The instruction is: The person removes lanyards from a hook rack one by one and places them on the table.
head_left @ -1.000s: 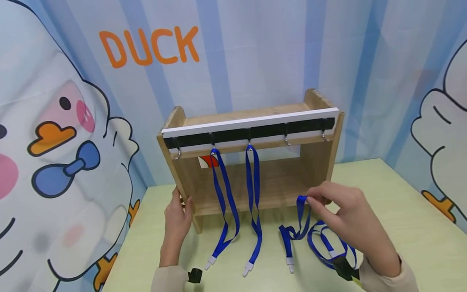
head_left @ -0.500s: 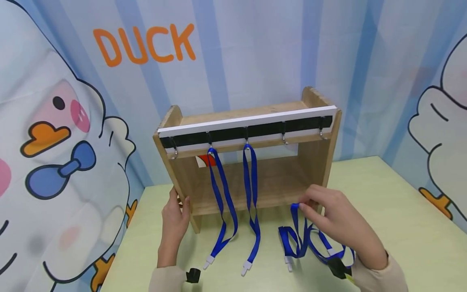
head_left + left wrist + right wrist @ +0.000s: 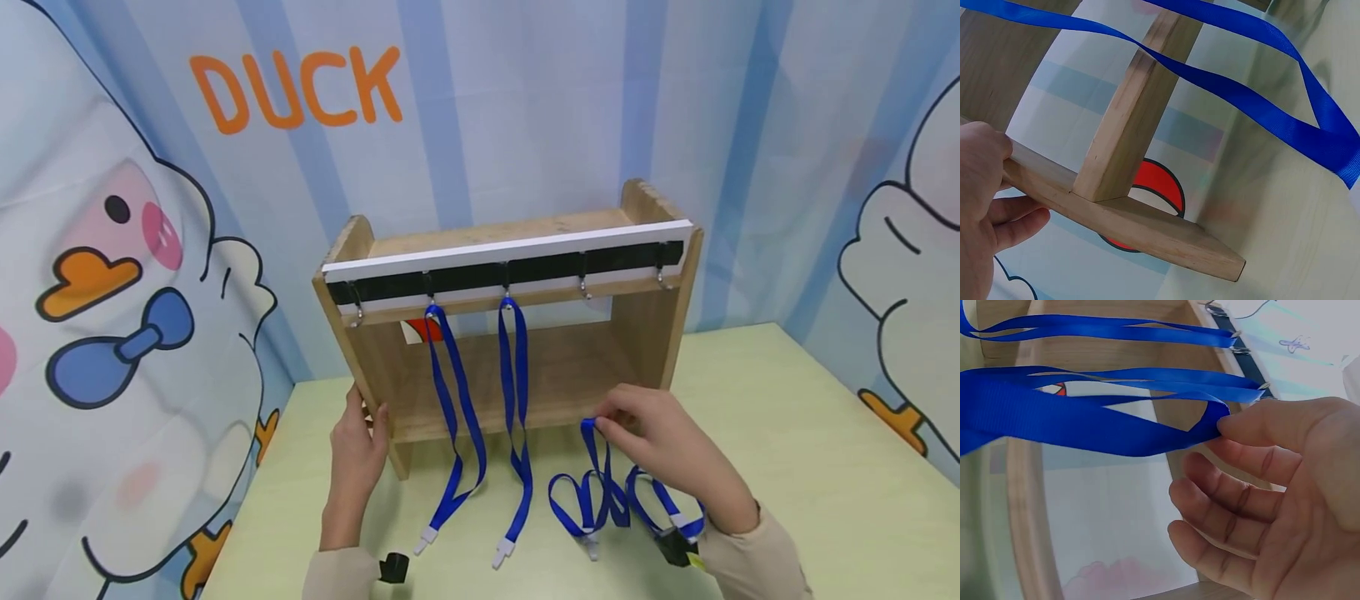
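My left hand [image 3: 358, 450] grips the left side board of a small wooden shelf [image 3: 652, 333], thumb in front and fingers behind. Between thumb and forefinger my right hand [image 3: 663, 433] pinches the top loop of a blue lanyard [image 3: 1116, 428], its other fingers loosely bent. The lower part of this lanyard lies in loose curls on the table, near its white clip [image 3: 592, 546]. Two more blue lanyards hang from metal hooks on the shelf's front: one [image 3: 444, 513] on the second hook from the left, another [image 3: 519, 512] on the middle hook.
Bare hooks sit at the far left [image 3: 357, 315] and on the right [image 3: 584, 287] of the black strip [image 3: 468, 277]. Another blue lanyard [image 3: 664, 498] lies coiled below my right wrist, partly covered by the sleeve. A duck-print curtain [image 3: 540, 108] stands behind the table [image 3: 765, 400].
My right hand has moved left with the pinched lanyard, and the lanyard's lower strap has spread into wider curls to the left. The left hand keeps its grip on the shelf.
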A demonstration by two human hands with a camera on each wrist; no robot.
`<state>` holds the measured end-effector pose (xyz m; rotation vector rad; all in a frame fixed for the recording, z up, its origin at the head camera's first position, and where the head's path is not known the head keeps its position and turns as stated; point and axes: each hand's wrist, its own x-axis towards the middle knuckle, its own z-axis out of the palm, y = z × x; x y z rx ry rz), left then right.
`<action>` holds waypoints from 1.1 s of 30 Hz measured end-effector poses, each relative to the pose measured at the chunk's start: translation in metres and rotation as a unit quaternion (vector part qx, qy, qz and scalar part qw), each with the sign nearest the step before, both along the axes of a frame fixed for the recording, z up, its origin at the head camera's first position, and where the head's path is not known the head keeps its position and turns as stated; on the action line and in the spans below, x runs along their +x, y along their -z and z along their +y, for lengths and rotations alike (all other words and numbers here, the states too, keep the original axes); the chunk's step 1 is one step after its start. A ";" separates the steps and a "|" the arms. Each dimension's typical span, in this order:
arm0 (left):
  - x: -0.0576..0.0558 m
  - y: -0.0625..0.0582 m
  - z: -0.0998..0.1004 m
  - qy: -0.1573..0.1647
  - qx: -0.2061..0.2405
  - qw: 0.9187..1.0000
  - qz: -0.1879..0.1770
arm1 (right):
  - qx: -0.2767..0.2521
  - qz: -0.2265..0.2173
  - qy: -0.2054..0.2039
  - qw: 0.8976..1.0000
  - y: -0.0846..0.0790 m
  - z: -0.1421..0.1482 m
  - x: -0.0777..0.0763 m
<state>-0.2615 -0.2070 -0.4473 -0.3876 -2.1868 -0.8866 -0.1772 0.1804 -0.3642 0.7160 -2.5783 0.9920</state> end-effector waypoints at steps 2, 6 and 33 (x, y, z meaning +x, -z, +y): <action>0.000 0.001 0.000 -0.001 -0.002 1.000 0.005 | 0.001 -0.006 0.003 1.000 0.003 -0.001 -0.002; -0.001 0.000 0.000 0.002 -0.004 1.000 0.015 | 0.003 -0.023 0.010 1.000 0.007 -0.002 -0.008; 0.000 0.001 0.000 0.000 0.007 1.000 -0.005 | 0.085 -0.080 0.043 0.992 0.065 -0.018 -0.047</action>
